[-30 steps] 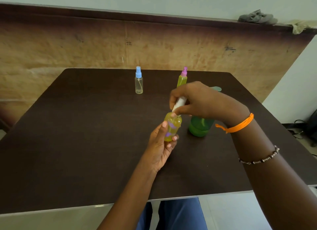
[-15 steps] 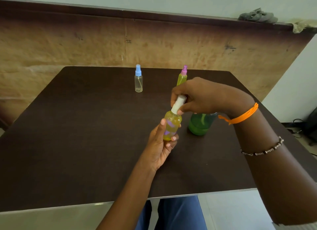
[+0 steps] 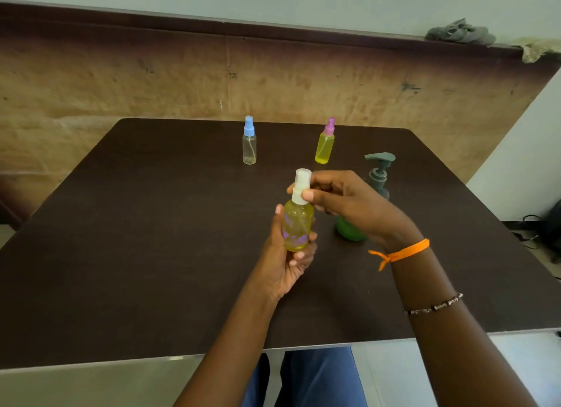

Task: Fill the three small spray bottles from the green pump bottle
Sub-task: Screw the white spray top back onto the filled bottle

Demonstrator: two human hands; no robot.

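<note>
We are working at a dark table (image 3: 127,254) against a stained brown wall (image 3: 121,81). Our left hand (image 3: 282,260) is gripping the white-capped bottle (image 3: 297,224) (full, yellow); our right hand (image 3: 349,203) is pinching its cap. The green pump bottle (image 3: 376,175) is standing at three o'clock.

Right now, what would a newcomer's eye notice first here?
First, the yellow-filled bottle held mid-table: the left hand grips its body, the right hand pinches its white cap. Behind the right hand stands the green pump bottle. Farther back stand a clear blue-capped bottle and a yellow pink-capped one.
</note>
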